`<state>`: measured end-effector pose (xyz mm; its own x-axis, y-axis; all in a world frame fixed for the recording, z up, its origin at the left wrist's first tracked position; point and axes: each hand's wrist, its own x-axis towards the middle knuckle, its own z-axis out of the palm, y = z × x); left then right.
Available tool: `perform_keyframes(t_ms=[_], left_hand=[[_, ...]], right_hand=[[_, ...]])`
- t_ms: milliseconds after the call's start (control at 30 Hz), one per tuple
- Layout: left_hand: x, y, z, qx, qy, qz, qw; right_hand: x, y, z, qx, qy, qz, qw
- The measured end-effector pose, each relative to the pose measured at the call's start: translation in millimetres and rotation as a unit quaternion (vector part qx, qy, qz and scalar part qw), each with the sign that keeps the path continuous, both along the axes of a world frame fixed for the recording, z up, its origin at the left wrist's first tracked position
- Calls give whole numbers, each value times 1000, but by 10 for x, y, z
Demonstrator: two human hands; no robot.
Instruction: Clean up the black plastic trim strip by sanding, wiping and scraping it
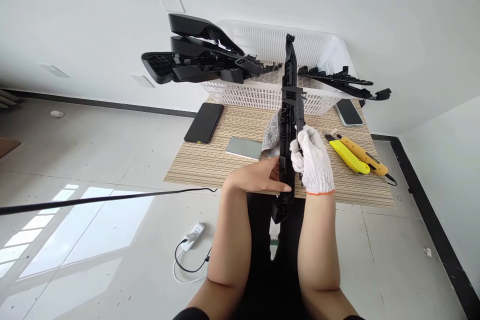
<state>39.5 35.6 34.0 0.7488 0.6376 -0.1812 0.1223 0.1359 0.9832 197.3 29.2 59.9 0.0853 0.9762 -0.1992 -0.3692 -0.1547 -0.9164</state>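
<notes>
A long black plastic part (288, 125) stands lengthwise before me, its far end reaching over the basket and its near end past the table's front edge. Around its lower portion my bare left hand (262, 175) is closed, thumb across the face. In a white knit glove with an orange cuff, my right hand (313, 160) grips a dark caliper (299, 107). The caliper lies along the part's right side, and its jaws cross the part near the basket rim. Behind the part, a grey cloth (272, 135) is partly hidden.
A white slatted basket (243, 92) holds more black plastic parts (202, 52), several jutting past its sides. On the wood-striped table (240, 122) lie a black tablet-like device (204, 122), a grey-green slab (244, 148), a phone (348, 112), a yellow cutter (348, 156) and an orange-yellow cutter (362, 154).
</notes>
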Motion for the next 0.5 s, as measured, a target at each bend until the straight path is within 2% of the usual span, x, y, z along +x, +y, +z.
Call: perform_keyframes(t_ms=[100, 233, 367, 500], left_hand=[[36, 6, -38, -25, 12, 31, 999], [75, 16, -43, -52, -2, 38, 998], [68, 21, -42, -49, -2, 44, 998], [44, 23, 0, -9, 2, 75, 997]], right_hand=[[8, 2, -4, 9, 4, 4, 1000], [3, -18, 46, 17, -9, -10, 1000], [6, -35, 71, 34, -30, -38, 998], [35, -32, 75, 45, -34, -73, 996]])
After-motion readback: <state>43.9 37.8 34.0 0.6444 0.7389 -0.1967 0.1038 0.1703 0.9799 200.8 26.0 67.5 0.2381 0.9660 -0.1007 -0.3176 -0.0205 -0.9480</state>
